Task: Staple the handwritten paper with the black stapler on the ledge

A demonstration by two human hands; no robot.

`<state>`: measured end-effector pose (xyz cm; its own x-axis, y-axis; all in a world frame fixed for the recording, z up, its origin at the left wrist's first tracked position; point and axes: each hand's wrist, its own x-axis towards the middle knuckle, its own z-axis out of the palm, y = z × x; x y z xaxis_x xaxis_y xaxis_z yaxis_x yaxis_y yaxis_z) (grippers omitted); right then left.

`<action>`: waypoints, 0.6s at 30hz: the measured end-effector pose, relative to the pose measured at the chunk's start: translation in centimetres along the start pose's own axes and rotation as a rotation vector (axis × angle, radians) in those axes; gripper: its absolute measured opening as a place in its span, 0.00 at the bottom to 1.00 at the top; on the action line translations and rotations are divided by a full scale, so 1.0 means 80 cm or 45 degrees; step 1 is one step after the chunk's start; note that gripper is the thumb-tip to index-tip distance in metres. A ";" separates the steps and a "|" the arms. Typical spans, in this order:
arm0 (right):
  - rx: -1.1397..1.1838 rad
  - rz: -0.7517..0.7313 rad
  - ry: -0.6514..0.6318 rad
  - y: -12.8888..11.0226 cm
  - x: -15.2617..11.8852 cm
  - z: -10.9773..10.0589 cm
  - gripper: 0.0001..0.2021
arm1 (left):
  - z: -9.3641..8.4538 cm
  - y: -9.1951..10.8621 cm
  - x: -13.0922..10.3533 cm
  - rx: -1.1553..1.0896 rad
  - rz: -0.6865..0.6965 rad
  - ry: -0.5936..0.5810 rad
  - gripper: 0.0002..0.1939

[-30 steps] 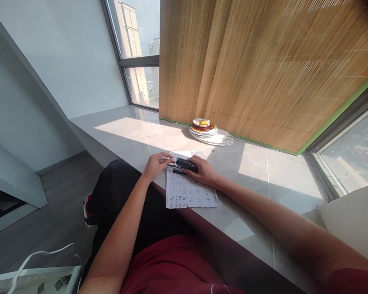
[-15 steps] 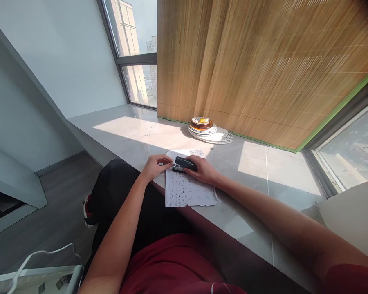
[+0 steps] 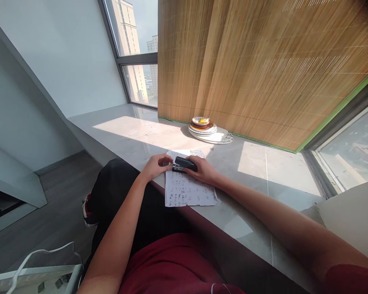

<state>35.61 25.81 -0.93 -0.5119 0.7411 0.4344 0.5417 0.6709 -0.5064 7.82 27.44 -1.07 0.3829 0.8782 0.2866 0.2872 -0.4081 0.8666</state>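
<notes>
A black stapler [image 3: 186,163] is in my right hand [image 3: 202,169], which wraps around its back end. Its top arm is lifted from the base, and a metal track shows between them. My left hand [image 3: 155,166] is at the stapler's front end, thumb and fingers pinched together on a small greyish piece that is too small to name. Under the stapler lies a handwritten sheet of paper [image 3: 191,192], with one edge reaching over the counter's front edge.
A stack of plates [image 3: 202,130] sits on a white oval platter [image 3: 225,136] towards the back of the tiled counter [image 3: 135,141]. Behind it hangs a bamboo blind [image 3: 233,73] beside the window [image 3: 141,81]. A white cable [image 3: 39,251] curves at lower left.
The left fingers have opened slightly, and a small greyish piece now shows between them. The right hand, stapler and paper have hardly moved.
</notes>
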 end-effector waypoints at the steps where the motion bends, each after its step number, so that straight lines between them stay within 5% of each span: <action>1: -0.007 0.002 0.000 0.000 0.000 0.000 0.10 | 0.000 0.001 0.000 -0.004 -0.004 -0.001 0.17; 18: -0.036 0.008 -0.008 0.001 0.000 0.000 0.09 | 0.002 0.004 0.001 0.012 -0.009 0.048 0.18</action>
<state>35.64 25.85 -0.96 -0.5124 0.7451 0.4269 0.5633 0.6669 -0.4877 8.08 27.33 -0.80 0.3476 0.8898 0.2956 0.2980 -0.4038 0.8650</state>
